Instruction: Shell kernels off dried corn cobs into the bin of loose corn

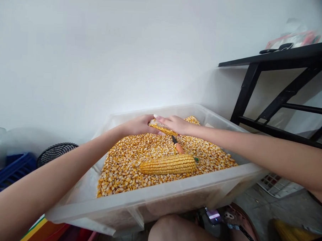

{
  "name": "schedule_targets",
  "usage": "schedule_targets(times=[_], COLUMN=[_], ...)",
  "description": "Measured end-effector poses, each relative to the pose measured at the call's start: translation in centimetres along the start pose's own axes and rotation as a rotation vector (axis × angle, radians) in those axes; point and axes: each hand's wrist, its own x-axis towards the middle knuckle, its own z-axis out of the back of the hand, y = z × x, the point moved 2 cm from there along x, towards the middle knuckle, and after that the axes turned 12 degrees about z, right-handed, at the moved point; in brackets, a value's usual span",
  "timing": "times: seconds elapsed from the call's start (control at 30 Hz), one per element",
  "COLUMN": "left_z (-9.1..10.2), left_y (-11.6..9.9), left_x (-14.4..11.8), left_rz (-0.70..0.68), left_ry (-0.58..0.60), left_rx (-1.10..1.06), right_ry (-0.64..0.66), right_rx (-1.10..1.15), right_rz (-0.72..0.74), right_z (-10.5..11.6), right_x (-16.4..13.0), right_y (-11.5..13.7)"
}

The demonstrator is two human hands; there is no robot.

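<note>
A clear plastic tub (174, 186) rests on my lap, filled with loose yellow corn kernels (127, 161). At its far side both my hands grip one partly stripped corn cob (160, 128): my left hand (138, 126) holds its left end, my right hand (174, 124) wraps its right end. A whole ear of corn (168, 164) lies on the kernels nearer to me. A small tool with an orange handle (178, 145) lies on the kernels between the ear and my hands.
A white wall stands behind the tub. A black metal table (281, 60) with items on top is at the right. A black mesh basket (55, 152) and blue crate (9, 170) sit at the left. My knee (172, 231) is under the tub.
</note>
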Motion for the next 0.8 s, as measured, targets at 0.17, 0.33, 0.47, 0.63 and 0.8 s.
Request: schedule_targets(times=[0.17, 0.33, 0.47, 0.63, 0.8], left_z=[-0.3, -0.2, 0.2, 0.8, 0.6], left_y=[-0.1, 0.1, 0.6, 1.3, 1.6], left_x=[-0.2, -0.1, 0.0, 0.0, 0.1], left_rz=[0.087, 0.038, 0.016, 0.008, 0.070], left_ry=[0.003, -0.088, 0.022, 0.049, 0.085], left_rx=[-0.067, -0.114, -0.379, -0.562, -0.565], right_ry=[0.051, -0.029, -0.066, 0.007, 0.018], right_rx=[-0.040, 0.087, 0.279, 0.299, 0.151], right_rz=[-0.042, -0.087, 0.125, 0.126, 0.140], right_z=[-0.3, -0.4, -0.3, -0.1, 0.2], right_x=[-0.3, 0.5, 0.9, 0.2, -0.1], right_y=[0.4, -0.6, -0.5, 0.2, 0.8])
